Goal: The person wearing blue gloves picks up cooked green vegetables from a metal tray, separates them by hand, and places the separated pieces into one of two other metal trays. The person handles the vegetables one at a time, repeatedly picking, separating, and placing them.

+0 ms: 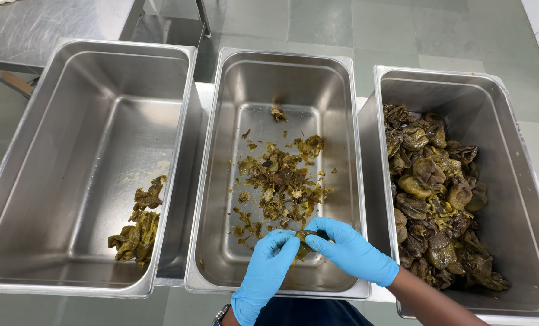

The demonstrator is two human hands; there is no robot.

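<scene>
One small dark olive-brown cooked piece (306, 240), soft and wrinkled, pinched between the fingertips of both blue-gloved hands, left hand (266, 271), right hand (348, 249). Held low over the near end of the middle steel pan (351, 151), mostly hidden by fingers.

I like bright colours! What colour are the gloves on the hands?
Bright blue, on both the left hand and right hand, seen best in the head view.

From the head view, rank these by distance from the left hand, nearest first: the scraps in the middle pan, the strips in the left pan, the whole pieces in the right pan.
1. Scraps in the middle pan, just beyond the left hand.
2. Strips in the left pan, off to its left.
3. Whole pieces in the right pan, past the right hand.
</scene>
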